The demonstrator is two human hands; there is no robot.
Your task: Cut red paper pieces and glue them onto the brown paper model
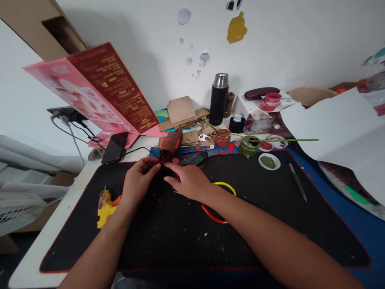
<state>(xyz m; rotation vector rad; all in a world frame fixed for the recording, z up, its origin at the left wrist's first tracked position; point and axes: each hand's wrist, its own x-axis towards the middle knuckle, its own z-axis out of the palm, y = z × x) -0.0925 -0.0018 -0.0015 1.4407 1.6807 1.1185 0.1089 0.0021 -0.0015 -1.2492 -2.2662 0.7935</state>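
Observation:
My left hand [138, 180] is closed in a pinch at the back of the black mat [180, 245], thumb and forefinger on a small, thin brown piece. That piece is mostly hidden by the fingers, so I cannot tell its kind. My right hand [190, 181] lies palm down from the right, forefinger stretched to the same spot and thumb apart below it. Just behind the fingertips sits a brown-painted cardboard roll [171, 145]. A dark, flat grey-black tool [194, 159] lies beyond my right hand, and a small reddish disc [175, 161] is close by.
A yellow glue gun [106, 210] lies left of my left forearm. Under my right forearm is a yellow-and-red ring [224, 184]. Open green [249, 147] and brown [223, 139] paint jars, a black flask [219, 100], a phone [114, 147] and a pen [297, 182] surround the work.

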